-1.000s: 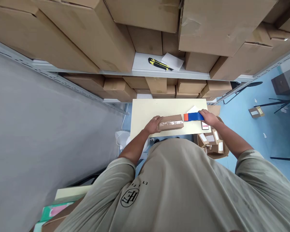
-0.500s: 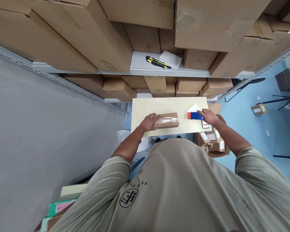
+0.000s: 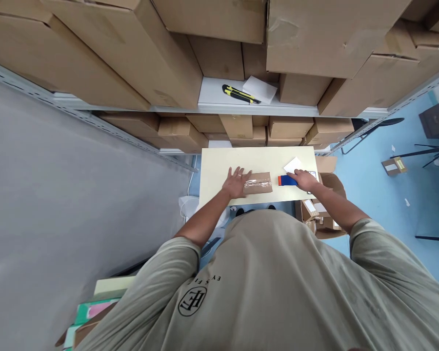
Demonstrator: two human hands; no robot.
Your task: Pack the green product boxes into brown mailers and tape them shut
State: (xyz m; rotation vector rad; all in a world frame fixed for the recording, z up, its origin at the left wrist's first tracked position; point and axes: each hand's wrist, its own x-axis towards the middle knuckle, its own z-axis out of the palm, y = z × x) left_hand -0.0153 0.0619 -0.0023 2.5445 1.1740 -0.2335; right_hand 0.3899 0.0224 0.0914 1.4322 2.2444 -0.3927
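A small brown cardboard box (image 3: 258, 184) with clear tape along its top lies on the pale yellow table (image 3: 219, 165). My left hand (image 3: 235, 183) rests at the box's left end with its fingers spread flat. My right hand (image 3: 305, 179) is closed on a blue and orange tape dispenser (image 3: 287, 181), which sits on the table just right of the box. A white paper sheet (image 3: 293, 165) lies behind the dispenser.
Metal shelves (image 3: 219, 109) packed with large cardboard boxes rise behind the table; a yellow and black utility knife (image 3: 237, 94) and white paper lie on one shelf. An open carton of small labelled boxes (image 3: 324, 214) stands right of the table on the blue floor. A grey wall runs along the left.
The right hand drew the tape dispenser away from the box's right end, then set it down closer again. The left hand opened from gripping the box to lying flat.
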